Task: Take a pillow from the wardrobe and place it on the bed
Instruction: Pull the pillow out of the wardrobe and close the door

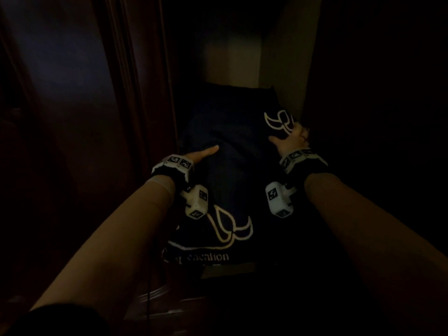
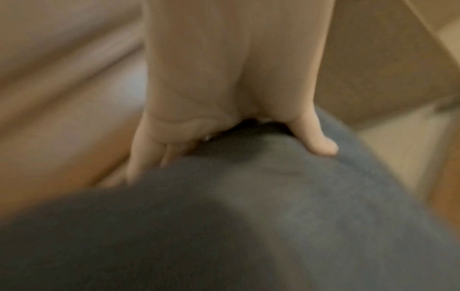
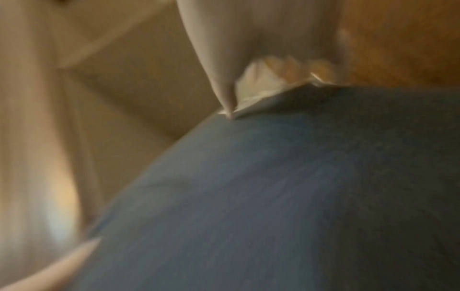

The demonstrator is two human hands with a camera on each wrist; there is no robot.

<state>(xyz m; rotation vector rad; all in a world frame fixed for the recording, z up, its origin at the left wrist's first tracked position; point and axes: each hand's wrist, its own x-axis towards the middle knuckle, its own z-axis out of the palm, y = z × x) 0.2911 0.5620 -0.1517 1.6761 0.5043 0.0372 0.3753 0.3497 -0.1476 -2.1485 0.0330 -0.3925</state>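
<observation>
A dark blue fabric pillow with cream leaf outlines (image 1: 225, 166) lies inside the dim brown wooden wardrobe (image 1: 135, 93), left hand (image 1: 201, 155) and right hand (image 1: 292, 139) clamped on its sides, fingers curling under in wrist views.

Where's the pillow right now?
Head view: the dark blue pillow lies centre frame in the wardrobe opening, gripped by the left hand and right hand on either side.
</observation>
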